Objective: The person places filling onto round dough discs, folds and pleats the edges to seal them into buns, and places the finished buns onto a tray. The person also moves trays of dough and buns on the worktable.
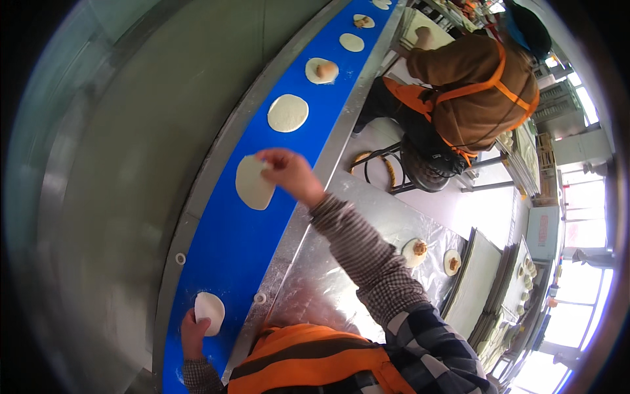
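Observation:
My right hand pinches the upper right edge of a pale round dough wrapper over the blue conveyor belt. Lower on the belt, my left hand grips a second dough wrapper, its thumb lying on top of the dough. Farther up the belt lies a bare dough wrapper. Beyond it sits one with a lump of filling, then another bare round and more rounds toward the far end.
A metal rim borders the belt. To my right, two dough rounds with brown filling lie on a plastic-covered table, beside stacked trays. A co-worker in a brown top sits on a black stool at the upper right.

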Demonstrator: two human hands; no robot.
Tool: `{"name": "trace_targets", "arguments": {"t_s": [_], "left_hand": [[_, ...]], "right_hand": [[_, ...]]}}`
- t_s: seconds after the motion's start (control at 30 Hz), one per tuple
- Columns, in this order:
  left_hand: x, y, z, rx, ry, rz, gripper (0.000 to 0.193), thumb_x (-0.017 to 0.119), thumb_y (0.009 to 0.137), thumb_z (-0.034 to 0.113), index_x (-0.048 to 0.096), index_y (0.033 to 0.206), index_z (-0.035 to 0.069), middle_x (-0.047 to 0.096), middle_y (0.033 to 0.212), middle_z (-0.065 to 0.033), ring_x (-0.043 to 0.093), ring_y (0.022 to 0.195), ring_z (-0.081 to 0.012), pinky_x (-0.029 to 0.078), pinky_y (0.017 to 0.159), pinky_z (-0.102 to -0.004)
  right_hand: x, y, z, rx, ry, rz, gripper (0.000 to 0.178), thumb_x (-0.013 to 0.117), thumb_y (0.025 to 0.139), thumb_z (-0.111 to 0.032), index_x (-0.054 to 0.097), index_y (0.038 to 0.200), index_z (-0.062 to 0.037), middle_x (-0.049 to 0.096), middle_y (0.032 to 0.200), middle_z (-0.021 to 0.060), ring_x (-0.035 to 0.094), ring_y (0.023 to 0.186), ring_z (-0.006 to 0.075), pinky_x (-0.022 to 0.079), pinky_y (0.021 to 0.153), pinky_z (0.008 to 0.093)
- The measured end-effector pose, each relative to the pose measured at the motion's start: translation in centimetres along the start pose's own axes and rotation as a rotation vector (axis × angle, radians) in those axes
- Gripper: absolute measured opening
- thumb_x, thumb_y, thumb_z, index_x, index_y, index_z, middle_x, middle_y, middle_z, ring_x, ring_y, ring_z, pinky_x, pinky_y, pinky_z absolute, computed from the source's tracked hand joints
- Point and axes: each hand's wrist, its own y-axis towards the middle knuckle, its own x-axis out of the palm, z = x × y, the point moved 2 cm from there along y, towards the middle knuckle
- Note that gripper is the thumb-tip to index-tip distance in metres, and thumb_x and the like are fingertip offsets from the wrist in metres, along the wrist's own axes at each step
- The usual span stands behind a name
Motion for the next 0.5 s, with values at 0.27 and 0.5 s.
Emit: {"name": "trace_targets", "arguments": {"t_s": [0.27, 0.5], "left_hand": [[2.4, 1.3, 9.9, 0.235, -0.828, -0.349, 0.068, 0.059, 0.074, 0.01, 0.04, 0.138, -0.003, 0.052, 0.131, -0.0176, 0.055, 0.118, -0.0315, 0.047, 0.098, -0.0426], [10.4, 12.7, 24.2, 0.507, -0.339, -0.446, 0.055, 0.062, 0.081, 0.01, 0.046, 0.133, 0.0, 0.054, 0.127, -0.0175, 0.054, 0.117, -0.0308, 0.046, 0.098, -0.0412]], "right_hand": [[-6.1, 8.5, 2.0, 0.09, -1.119, 0.206, 0.051, 0.075, 0.075, -0.036, 0.065, 0.112, -0.0034, 0.069, 0.103, 0.0183, 0.067, 0.094, 0.029, 0.054, 0.08, 0.0383], [0.2, 6.2, 5.7, 0.201, -0.974, 0.15, 0.036, 0.074, 0.073, -0.037, 0.071, 0.093, -0.0067, 0.069, 0.088, 0.0161, 0.066, 0.085, 0.0318, 0.053, 0.075, 0.0413]]}}
